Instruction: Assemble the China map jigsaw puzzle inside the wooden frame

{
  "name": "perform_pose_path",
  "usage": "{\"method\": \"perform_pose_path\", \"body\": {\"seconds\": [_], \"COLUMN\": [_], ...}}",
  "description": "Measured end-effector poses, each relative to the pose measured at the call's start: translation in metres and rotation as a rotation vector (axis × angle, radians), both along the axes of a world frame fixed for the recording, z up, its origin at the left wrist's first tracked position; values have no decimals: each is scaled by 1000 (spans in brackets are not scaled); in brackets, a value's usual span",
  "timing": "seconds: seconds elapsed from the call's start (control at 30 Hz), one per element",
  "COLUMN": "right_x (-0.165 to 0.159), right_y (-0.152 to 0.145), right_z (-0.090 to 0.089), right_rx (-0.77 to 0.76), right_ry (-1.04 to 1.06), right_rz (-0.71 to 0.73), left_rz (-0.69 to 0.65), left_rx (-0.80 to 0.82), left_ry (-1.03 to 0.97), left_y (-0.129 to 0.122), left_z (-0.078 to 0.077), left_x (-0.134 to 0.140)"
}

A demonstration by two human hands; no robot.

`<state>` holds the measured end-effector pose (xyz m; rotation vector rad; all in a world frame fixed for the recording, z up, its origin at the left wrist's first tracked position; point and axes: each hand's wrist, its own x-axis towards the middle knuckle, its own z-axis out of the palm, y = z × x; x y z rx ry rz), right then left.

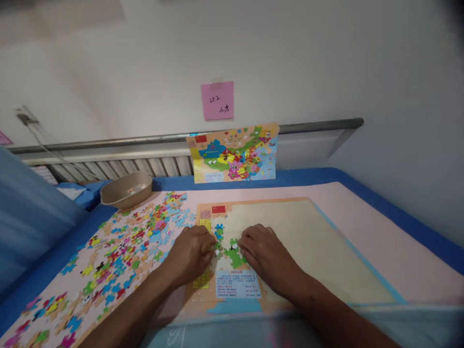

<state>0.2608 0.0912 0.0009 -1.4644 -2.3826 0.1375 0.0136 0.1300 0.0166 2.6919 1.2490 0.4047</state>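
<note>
My left hand (pixel 194 249) is closed, its thumb and fingers pinching a small green puzzle piece (pixel 217 248) over the puzzle board. My right hand (pixel 266 253) has its fingers curled together at the edge of a joined cluster of green puzzle pieces (pixel 235 257), which carries a small white animal picture. Those fingertips partly hide the cluster's right side. Beneath both hands lies the puzzle board (pixel 297 246), with a pale bare middle and a blue and orange border. Its left side holds a red flag section (pixel 218 209), blue-and-green pieces (pixel 219 232) and a white text panel (pixel 237 285).
Loose puzzle pieces (pixel 119 261) in many colours spread over the pink table surface to the left. Behind them stands a beige plastic basin (pixel 126 191) with a few pieces inside. A colourful map sheet (pixel 234 154) leans against the metal rail (pixel 319 126), below a pink note (pixel 217 100).
</note>
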Motion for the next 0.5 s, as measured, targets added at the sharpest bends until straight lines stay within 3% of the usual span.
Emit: {"method": "perform_pose_path", "body": {"seconds": [0.17, 0.5], "right_x": [-1, -2], "right_y": [1, 0], "right_z": [-1, -5], "right_rx": [-7, -15], "right_ry": [18, 9], "right_rz": [17, 38], "left_rz": [-26, 3], "left_rx": [-18, -34], "left_ry": [23, 8], "left_y": [12, 17], "left_z": [6, -8], "left_x": [11, 23]}}
